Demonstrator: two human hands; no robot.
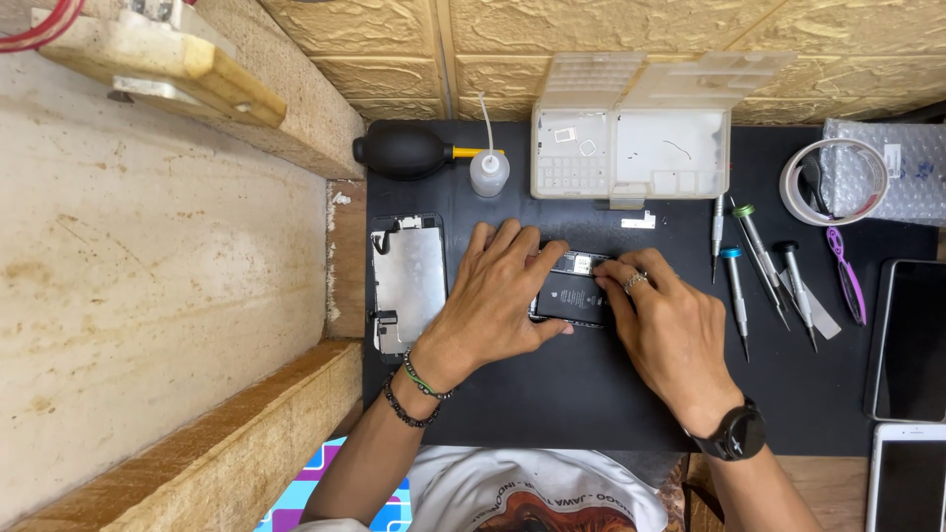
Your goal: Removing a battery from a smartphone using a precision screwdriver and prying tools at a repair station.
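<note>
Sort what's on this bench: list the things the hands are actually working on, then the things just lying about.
In hand:
- opened phone body, under both hands
- left hand, flat on it
- right hand, fingertips at its top edge

Lying about:
- detached screen panel
- screwdrivers
- purple tweezers
- parts box
- air blower
- dropper bottle
- tape roll
- two phones

I see opened phone body (572, 291), dark, lying flat mid black mat (552, 394), internals facing up, battery exposed; both ends hidden under my hands.
</note>
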